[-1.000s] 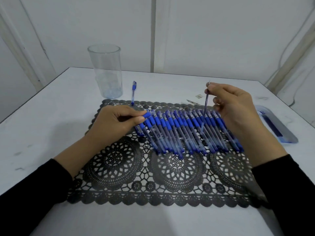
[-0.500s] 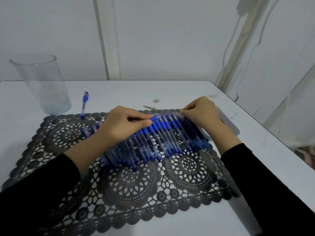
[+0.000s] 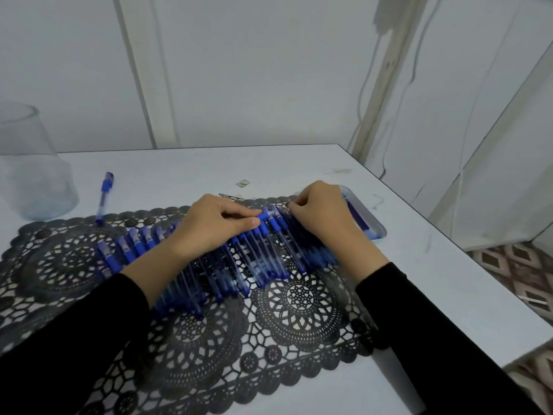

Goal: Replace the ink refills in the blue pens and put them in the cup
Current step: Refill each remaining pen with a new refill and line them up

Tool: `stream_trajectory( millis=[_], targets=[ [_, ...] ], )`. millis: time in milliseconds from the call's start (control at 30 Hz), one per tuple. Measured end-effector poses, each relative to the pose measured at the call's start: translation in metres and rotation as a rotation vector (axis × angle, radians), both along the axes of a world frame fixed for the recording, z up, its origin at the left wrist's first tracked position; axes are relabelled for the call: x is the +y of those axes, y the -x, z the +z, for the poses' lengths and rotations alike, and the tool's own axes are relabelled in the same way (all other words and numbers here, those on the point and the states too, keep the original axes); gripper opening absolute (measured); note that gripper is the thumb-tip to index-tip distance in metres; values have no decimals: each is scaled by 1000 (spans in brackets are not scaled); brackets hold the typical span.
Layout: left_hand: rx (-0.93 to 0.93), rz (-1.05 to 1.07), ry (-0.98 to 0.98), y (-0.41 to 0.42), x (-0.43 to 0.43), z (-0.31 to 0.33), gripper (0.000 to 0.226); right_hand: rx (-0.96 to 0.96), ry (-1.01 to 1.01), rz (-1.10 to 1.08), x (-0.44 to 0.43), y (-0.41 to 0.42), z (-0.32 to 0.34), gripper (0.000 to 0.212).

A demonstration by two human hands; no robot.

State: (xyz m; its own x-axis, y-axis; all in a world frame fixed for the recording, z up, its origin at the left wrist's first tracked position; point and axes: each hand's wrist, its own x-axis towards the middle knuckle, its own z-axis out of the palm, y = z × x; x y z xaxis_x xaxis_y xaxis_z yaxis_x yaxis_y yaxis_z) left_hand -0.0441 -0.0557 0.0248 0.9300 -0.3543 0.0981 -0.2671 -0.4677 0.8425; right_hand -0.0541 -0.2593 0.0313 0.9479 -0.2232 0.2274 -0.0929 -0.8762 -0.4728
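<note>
Blue pen (image 3: 264,217) in left hand (image 3: 214,226) above pen row (image 3: 263,265), right hand (image 3: 321,215) alongside

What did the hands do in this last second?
The right hand came down from holding a thin refill upright to the row of blue plastic pens; the refill no longer shows. The left hand still pinches one pen. The clear tall cup stayed put.

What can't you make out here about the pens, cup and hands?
Head view: the cup is cut off by the left edge.
Whether the right hand holds anything: hidden by its curled fingers.
Row of pens: middle covered by the left hand.
Tray contents: behind the right hand, blurred.
</note>
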Motion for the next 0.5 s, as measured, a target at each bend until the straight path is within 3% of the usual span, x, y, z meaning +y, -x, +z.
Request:
stream_trajectory(
  millis=[200,500],
  targets=[
    [9,-36,41,-1,-11,1,16,-93,-113,-90,-59,15,19,17],
    [34,-107,42,-2,-41,-4,16,73,313,-122,-100,9,-10,22]
  ],
)
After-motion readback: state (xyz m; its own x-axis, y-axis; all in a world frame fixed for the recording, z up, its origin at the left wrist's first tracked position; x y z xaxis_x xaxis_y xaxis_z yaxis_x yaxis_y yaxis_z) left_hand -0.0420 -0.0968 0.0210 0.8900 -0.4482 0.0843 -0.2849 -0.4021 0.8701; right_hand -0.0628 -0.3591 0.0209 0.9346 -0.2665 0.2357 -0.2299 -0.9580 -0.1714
